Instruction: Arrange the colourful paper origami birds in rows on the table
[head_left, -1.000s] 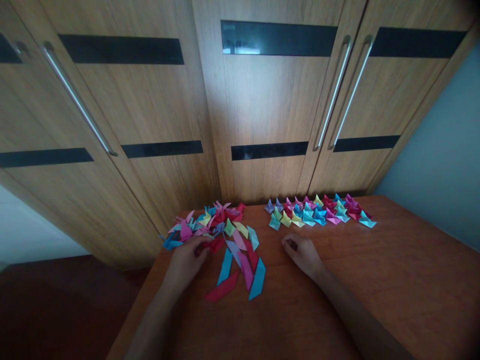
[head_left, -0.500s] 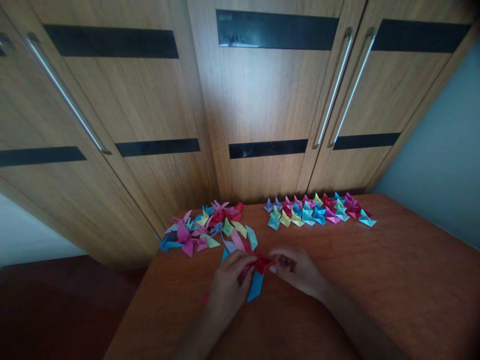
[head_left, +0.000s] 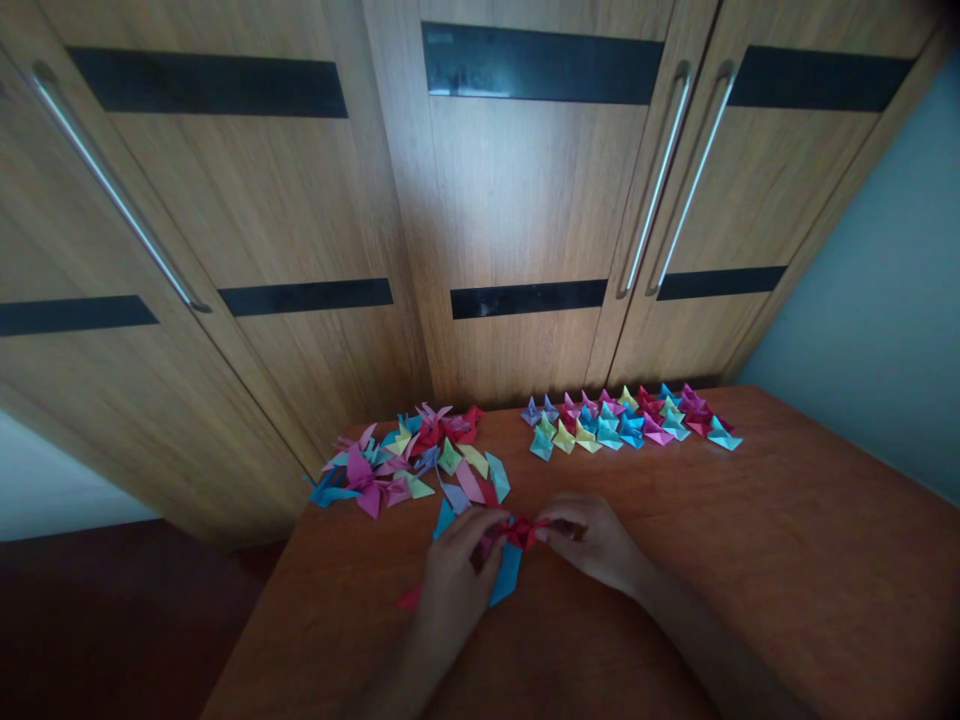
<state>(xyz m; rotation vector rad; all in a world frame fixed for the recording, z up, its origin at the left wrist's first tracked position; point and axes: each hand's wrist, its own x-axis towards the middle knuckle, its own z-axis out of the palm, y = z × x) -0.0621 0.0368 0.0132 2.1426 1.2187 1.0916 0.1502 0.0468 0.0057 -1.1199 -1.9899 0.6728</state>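
Together, at lower center of the frame, the left hand (head_left: 463, 572) and right hand (head_left: 590, 545) pinch opposite ends of a red folded paper (head_left: 523, 532) (its outline slightly blurred) between fingers and thumbs. Colorful folded papers (head_left: 365, 482) lie left of center; small pointed paper pieces (head_left: 609, 430) stand in rows right of center.

Beyond the fingers (head_left: 544, 528) stood a wood-grain cabinet (head_left: 517, 200) with dark horizontal panels (head_left: 540, 65) and long, slanting metal handles (head_left: 656, 180); a pale glow lay on its middle door. Beneath the fingers spread a reddish-brown tabletop (head_left: 637, 620). Off to their right rose a blue-grey wall (head_left: 885, 290). Well to their left, a pale surface (head_left: 60, 480) met a dark reddish floor (head_left: 127, 610). The light was dim.
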